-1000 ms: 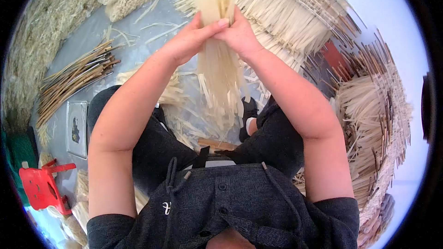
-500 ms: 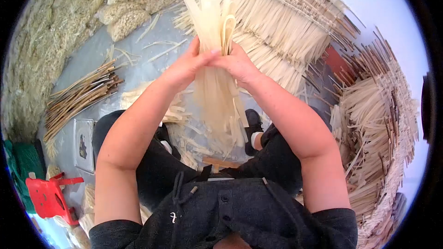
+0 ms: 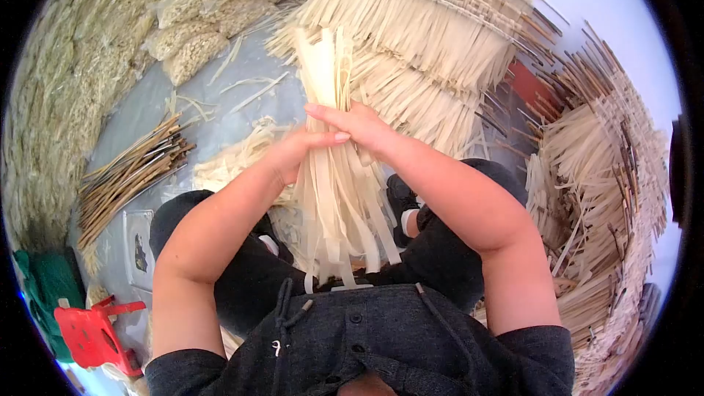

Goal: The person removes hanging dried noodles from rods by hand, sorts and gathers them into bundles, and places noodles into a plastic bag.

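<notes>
Between my two hands stands a bundle of long, flat, cream-coloured strips [image 3: 334,198], with its upper ends pointing away from me and the lower ends fanned out above my lap. My left hand [image 3: 297,148] is wrapped round the left side of the bundle, its thumb lying across the front. From the right, my right hand [image 3: 359,126] grips the same strips just above, with its thumb crossing over toward the left. The fingers behind the bundle are hidden.
Rows of similar strips hang on sticks [image 3: 433,22] ahead and more racks [image 3: 587,198] stand at right. Thin sticks [image 3: 136,176] lie at left near a tray [image 3: 138,246]. Bagged material [image 3: 191,37] is piled behind. A red plastic stool [image 3: 88,334] sits lower left.
Both hands have come down and closer to my body with the bundle. Its upper ends sit lower, and its lower ends now reach over my lap. The right thumb now crosses over the front.
</notes>
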Demonstrator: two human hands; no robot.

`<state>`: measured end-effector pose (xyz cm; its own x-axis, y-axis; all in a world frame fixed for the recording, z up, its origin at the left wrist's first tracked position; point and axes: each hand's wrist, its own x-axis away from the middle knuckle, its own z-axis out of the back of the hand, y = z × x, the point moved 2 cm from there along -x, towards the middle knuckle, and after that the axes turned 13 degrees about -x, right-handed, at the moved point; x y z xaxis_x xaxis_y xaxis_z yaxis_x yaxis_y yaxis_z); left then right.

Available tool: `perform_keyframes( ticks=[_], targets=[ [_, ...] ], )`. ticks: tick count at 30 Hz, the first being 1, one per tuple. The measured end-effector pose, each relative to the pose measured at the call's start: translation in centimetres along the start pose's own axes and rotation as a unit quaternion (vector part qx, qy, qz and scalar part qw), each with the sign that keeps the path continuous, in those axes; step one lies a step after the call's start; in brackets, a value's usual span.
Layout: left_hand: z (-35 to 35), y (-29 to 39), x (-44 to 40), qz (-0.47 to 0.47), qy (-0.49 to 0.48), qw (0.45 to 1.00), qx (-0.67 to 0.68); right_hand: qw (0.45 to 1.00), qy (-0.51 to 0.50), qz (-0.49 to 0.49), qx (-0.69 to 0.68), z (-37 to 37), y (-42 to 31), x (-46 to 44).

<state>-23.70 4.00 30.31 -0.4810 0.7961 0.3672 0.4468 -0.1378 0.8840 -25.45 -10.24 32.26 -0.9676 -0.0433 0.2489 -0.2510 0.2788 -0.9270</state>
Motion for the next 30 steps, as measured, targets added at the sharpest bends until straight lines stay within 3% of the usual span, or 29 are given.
perform_keyframes(
  ticks=[1,5,7,8,11,12,14,16,18,20,22,25,27,28,30],
  targets=[
    [0.1,-0.7,0.0,0.024,0.010,0.999,0.046,0.995,-0.014,-0.069,0.077,0.0,-0.5,0.4],
    [1.8,-2.4,-0.9,0.039,-0.039,0.992,0.116,0.986,-0.058,-0.145,0.064,-1.3,-1.9,2.6],
    [2.5,-2.4,-0.9,0.018,-0.055,0.986,0.154,0.994,0.091,-0.066,-0.008,-1.9,-0.1,1.8],
    [2.5,-2.3,-0.9,-0.006,-0.067,0.979,0.193,0.995,0.065,0.025,0.070,-0.9,1.4,0.2],
    [2.3,-1.4,-0.6,-0.027,-0.063,0.976,0.206,0.988,0.023,0.079,0.133,-1.3,-0.5,0.8],
    [2.4,-1.2,-0.7,-0.028,-0.062,0.977,0.202,0.988,0.023,0.082,0.131,-1.2,-1.7,1.0],
    [2.5,-1.4,-1.2,-0.041,-0.069,0.975,0.207,0.994,0.027,-0.003,0.109,-0.3,-3.6,0.9],
    [0.7,-0.5,-0.7,-0.051,-0.101,0.974,0.196,0.979,0.156,0.073,0.111,2.5,-4.6,-1.3],
    [-0.7,-0.5,-1.0,-0.063,-0.135,0.972,0.185,0.957,0.176,0.222,0.059,4.7,-6.6,-2.7],
    [-1.8,-1.1,-1.4,-0.065,-0.226,0.940,0.248,0.956,0.163,0.229,0.083,6.1,-7.1,-3.1],
    [-2.1,-0.7,-1.6,-0.054,-0.223,0.939,0.254,0.955,0.146,0.237,0.107,6.7,-7.4,-3.4],
    [-2.5,-0.2,-1.5,-0.033,-0.229,0.939,0.255,0.941,0.200,0.219,0.163,7.7,-7.3,-3.7],
    [-2.7,-0.4,-1.6,-0.024,-0.237,0.938,0.251,0.933,0.159,0.297,0.125,7.8,-8.0,-3.7],
    [-3.0,-0.7,-1.8,-0.027,-0.240,0.939,0.246,0.933,0.158,0.297,0.126,7.6,-8.2,-3.2],
    [-3.2,-0.8,-1.8,-0.030,-0.242,0.939,0.241,0.995,0.000,0.102,0.016,6.6,-7.8,-2.2]
  ],
)
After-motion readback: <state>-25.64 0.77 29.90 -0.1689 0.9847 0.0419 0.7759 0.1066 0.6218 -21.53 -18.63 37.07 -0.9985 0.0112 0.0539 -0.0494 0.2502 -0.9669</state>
